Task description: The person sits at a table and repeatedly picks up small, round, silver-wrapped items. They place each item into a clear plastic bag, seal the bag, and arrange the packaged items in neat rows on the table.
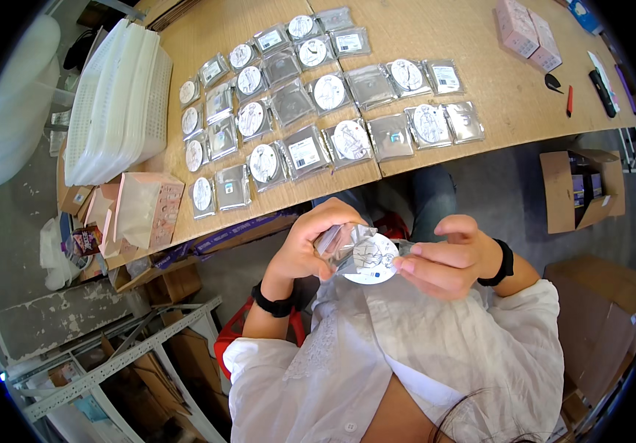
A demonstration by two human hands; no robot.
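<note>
My left hand (315, 241) is shut on an opened silver foil pouch (340, 243), in front of my chest. A round white card (374, 259) with a line-drawn figure stands partly out of the pouch, or just against its mouth; I cannot tell which. The thumb and fingers of my right hand (445, 257) pinch the card's right edge. On the wooden table (495, 122) beyond lie rows of silver pouches (390, 137), many with a round illustrated card (351, 139) on top or beside them. Some pouches show a white label (304, 153).
Stacked white plastic baskets (119, 105) stand at the table's left, behind an open pink box (149, 210). Far right are pink boxes (528, 33), a red pen-like tool (570, 101) and a black marker (602, 94). An open carton (581, 191) sits on the floor at right.
</note>
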